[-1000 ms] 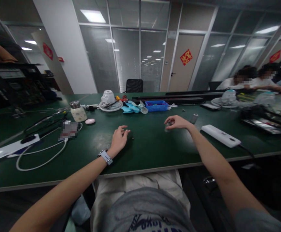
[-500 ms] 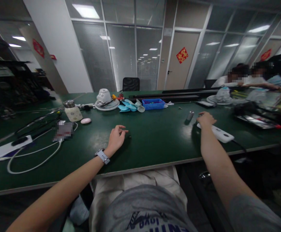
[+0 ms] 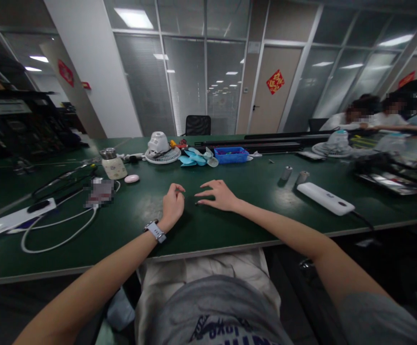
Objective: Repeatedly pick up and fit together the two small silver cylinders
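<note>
1. The left hand [image 3: 173,208] rests on the green table [image 3: 136,213], fingers curled, thumb and forefinger close together; whether they pinch anything is too small to tell. A pale smartwatch [image 3: 155,231] sits on its wrist.
2. The right hand [image 3: 219,195] lies open, fingers spread, apart from the left.
3. A tiny dark part [image 3: 196,203] lies on the table between the hands, just beside the right fingertips.
4. Two small grey cylinders [image 3: 286,173] [image 3: 302,177] stand beyond the right hand, near a white corded plastic unit [image 3: 325,198].
5. The grey T-shirt [image 3: 215,311] shows dark print reading "Tokyo", upside down.
6. A red diamond sign [image 3: 275,82] hangs on the door [image 3: 273,105], its gold characters unreadable.
</note>
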Demonstrator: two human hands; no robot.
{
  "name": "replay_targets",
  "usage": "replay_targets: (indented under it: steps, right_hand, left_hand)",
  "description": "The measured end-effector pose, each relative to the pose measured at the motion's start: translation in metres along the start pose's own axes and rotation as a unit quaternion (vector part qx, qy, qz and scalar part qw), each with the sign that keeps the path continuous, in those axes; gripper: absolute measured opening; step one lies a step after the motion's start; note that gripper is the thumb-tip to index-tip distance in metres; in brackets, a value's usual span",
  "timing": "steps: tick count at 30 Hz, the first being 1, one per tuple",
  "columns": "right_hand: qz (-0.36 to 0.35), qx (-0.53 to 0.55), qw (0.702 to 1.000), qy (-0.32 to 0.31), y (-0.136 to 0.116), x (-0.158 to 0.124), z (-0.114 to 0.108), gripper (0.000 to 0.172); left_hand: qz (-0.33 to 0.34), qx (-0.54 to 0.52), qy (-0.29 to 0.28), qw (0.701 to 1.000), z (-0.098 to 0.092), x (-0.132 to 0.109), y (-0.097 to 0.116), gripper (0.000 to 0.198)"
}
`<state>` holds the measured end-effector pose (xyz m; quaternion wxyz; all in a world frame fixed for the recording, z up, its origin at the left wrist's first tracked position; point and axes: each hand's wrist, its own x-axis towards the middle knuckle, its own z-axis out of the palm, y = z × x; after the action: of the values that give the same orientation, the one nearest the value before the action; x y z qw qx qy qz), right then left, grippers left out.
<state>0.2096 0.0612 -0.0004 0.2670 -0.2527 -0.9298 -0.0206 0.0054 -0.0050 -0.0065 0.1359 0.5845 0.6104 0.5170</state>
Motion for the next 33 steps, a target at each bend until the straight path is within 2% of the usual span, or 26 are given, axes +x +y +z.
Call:
replay_targets:
  steps: [3,6,9,12,14,15,17,19,20,21,22,25,33]
  right_hand:
    - [0.001,0.022,0.999,-0.027,-0.016,0.003,0.02,0.029]
    - [0.01,0.026,0.999,-0.022,-0.013,0.005,0.019,0.022]
    - [0.038,-0.004,0.999,0.025,0.009,0.004,-0.007,0.019]
    - [0.151,-0.079,0.977,0.13,0.056,-0.013,-0.062,0.024]
    - [0.278,-0.155,0.924,0.211,0.094,-0.04,-0.104,0.029]
    - [0.343,-0.191,0.887,0.244,0.113,-0.058,-0.124,0.031]
    - [0.469,-0.247,0.792,0.304,0.145,-0.097,-0.155,0.035]
    - [0.577,-0.268,0.7,0.326,0.167,-0.133,-0.17,0.035]
    - [0.619,-0.264,0.668,0.318,0.174,-0.147,-0.173,0.035]
    - [0.652,-0.251,0.65,0.299,0.179,-0.158,-0.173,0.034]
    - [0.678,-0.232,0.641,0.275,0.183,-0.165,-0.17,0.033]
    - [0.711,-0.186,0.641,0.221,0.186,-0.172,-0.161,0.029]
    - [0.703,-0.181,0.65,0.224,0.185,-0.163,-0.16,0.031]
  left_hand:
    - [0.004,0.004,0.005,1.0,0.001,0.0,0.001,0.018]
    - [0.006,0.009,-0.002,1.0,0.001,0.0,0.002,0.019]
    - [0.005,0.015,-0.007,1.0,0.001,-0.001,0.002,0.02]
    - [0.003,0.018,-0.007,1.0,0.0,-0.001,0.003,0.02]
    - [0.0,0.019,-0.007,1.0,0.0,-0.001,0.004,0.02]
    - [-0.003,0.019,-0.007,1.0,0.0,-0.001,0.004,0.02]
    - [-0.006,0.021,-0.009,1.0,0.0,-0.001,0.004,0.022]
    - [-0.008,0.022,-0.013,1.0,0.0,-0.002,0.004,0.023]
    - [-0.009,0.021,-0.016,1.0,0.0,-0.002,0.004,0.023]
    - [-0.01,0.021,-0.02,1.0,0.0,-0.002,0.004,0.023]
    - [-0.01,0.021,-0.023,0.999,0.0,-0.002,0.004,0.023]
    - [-0.001,0.017,-0.028,0.999,0.0,-0.002,0.004,0.02]
    - [0.026,0.006,-0.047,0.999,0.002,0.0,-0.002,0.012]
